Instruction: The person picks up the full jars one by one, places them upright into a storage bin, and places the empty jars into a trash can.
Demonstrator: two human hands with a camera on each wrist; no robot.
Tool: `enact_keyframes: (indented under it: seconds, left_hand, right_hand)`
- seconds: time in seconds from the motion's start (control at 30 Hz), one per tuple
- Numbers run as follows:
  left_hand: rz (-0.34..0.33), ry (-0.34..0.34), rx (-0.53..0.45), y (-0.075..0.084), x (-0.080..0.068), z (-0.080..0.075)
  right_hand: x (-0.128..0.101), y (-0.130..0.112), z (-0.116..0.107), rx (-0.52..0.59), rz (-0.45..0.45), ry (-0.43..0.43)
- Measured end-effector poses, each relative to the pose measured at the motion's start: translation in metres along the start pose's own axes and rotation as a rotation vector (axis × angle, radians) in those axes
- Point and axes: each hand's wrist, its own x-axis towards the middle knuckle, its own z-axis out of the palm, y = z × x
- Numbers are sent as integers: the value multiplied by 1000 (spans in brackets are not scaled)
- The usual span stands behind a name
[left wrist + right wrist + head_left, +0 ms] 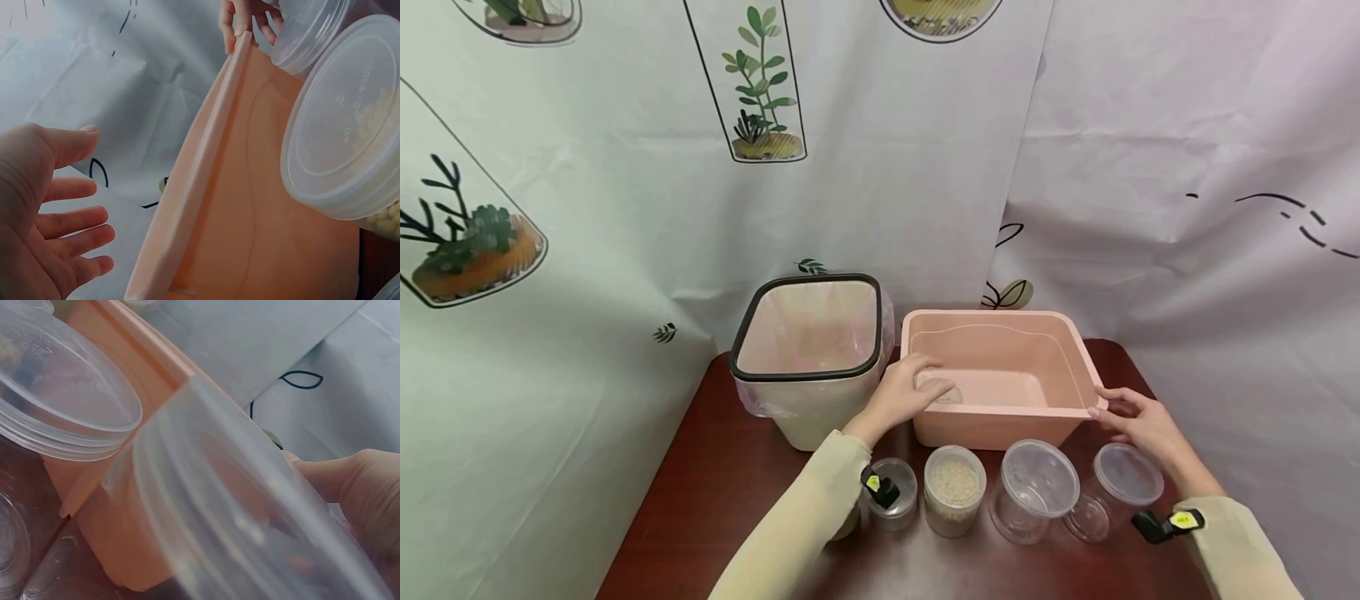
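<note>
Right hand point(1144, 429) grips tub point(992, 432), left hand point(898, 396) holds nothing

The tub stands by the table's point(711, 492) far edge, toward the far right corner. The right hand pinches its rim at the tub's near right corner, between thumb and fingers. Over the tub's near left corner, the left hand's fingers are spread and loose. A bin point(812, 425) fills the table's far left corner, just beside the tub. In front of the tub are a bean jar point(955, 483), one clear jar point(902, 500) to its left, and two taller-looking ones rightward, toward the table's right edge.
</note>
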Motion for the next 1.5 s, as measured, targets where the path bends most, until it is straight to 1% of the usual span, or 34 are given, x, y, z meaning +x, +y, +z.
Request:
enact_keyframes:
  seconds: [0.07, 0.17, 0.37, 0.5, 0.73, 0.87, 0.97, 1.17, 1.33, 1.5]
  left_hand:
    - [-1, 18, -8, 2, -4, -3]
    - [21, 48, 3, 3, -11, -8]
    - [116, 81, 33, 4, -24, -13]
    - [154, 97, 49, 4, -33, -16]
    - [144, 115, 88, 5, -50, -21]
    - [131, 119, 76, 5, -60, -25]
    - [136, 132, 83, 4, -68, -27]
    - [164, 170, 135, 4, -87, -32]
    - [144, 208, 178, 1, -103, -38]
    - [140, 258, 222, -8, -122, -42]
  right_hand:
    - [0, 0, 1, -8, 10, -2]
    - [-1, 1, 2, -15, 14, -3]
    - [-1, 1, 1, -3, -1, -2]
    - [-1, 0, 1, 1, 5, -10]
    - [-3, 0, 0, 19, -1, -13]
    - [-3, -1, 0, 7, 7, -15]
    - [-3, -1, 1, -7, 14, -10]
    - [-2, -1, 3, 2, 7, -15]
    - [-3, -1, 2, 6, -5, -4]
    - [-4, -2, 3, 15, -1, -6]
